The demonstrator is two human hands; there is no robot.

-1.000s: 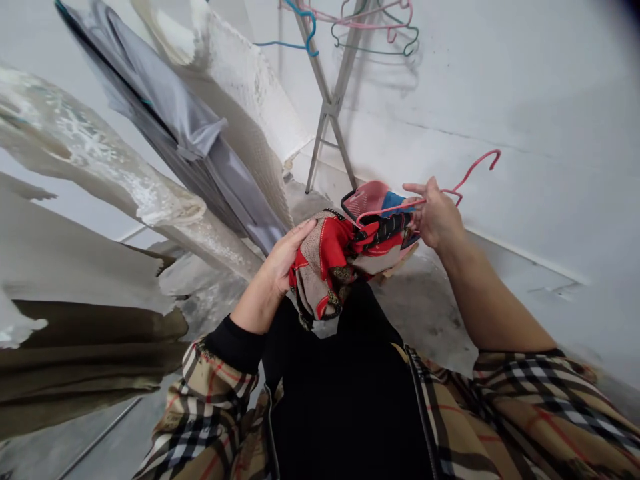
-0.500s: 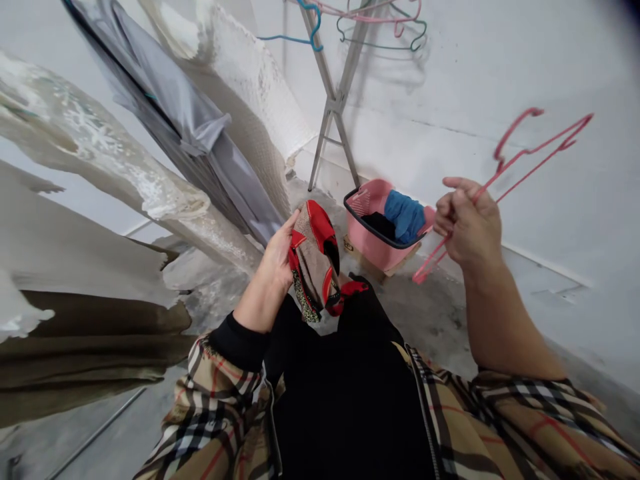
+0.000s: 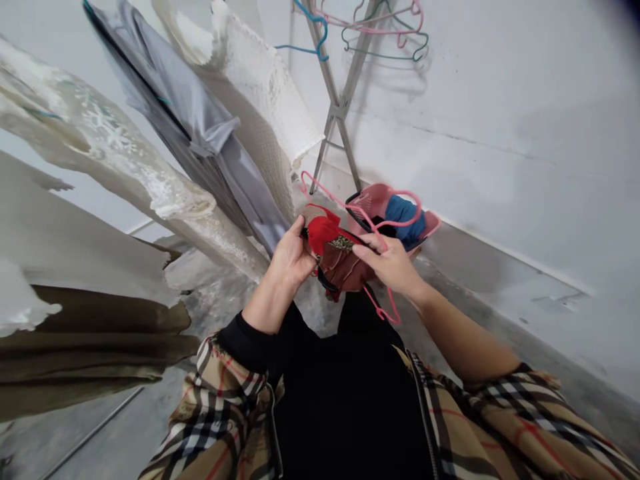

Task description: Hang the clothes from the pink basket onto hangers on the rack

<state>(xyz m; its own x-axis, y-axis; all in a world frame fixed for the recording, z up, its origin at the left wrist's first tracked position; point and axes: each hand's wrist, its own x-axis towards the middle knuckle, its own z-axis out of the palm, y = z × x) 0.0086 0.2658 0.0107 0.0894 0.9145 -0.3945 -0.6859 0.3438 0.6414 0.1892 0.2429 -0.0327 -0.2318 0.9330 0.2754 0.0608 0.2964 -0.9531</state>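
Both hands [image 3: 287, 257] hold patterned cloth [image 3: 323, 231] between them, the right [image 3: 394, 264] also a hanger [image 3: 345, 205].

The red-and-beige patterned cloth garment [image 3: 324, 230] looks to be made of soft, matt fabric, pretty crumpled, while the thin pink wire-shaped hanger [image 3: 419, 208] seems to be coated in smooth plastic with a bit of sheen. Smooth plastic, kinda semi-gloss and perforated, can also be seen on the pink dark-rimmed basket [image 3: 431, 232], with matt, wrinkled fabric seen in the blue bunched cloth [image 3: 404, 217]. Satiny fabric is shown by the long silver-grey garment [image 3: 205, 127], and a bumpy knit by the white hanging textile [image 3: 260, 87]. Dull metal's used for the grey X-shaped stand [image 3: 339, 110]; rough, blotchy concrete's seen on the grey floor [image 3: 215, 293].
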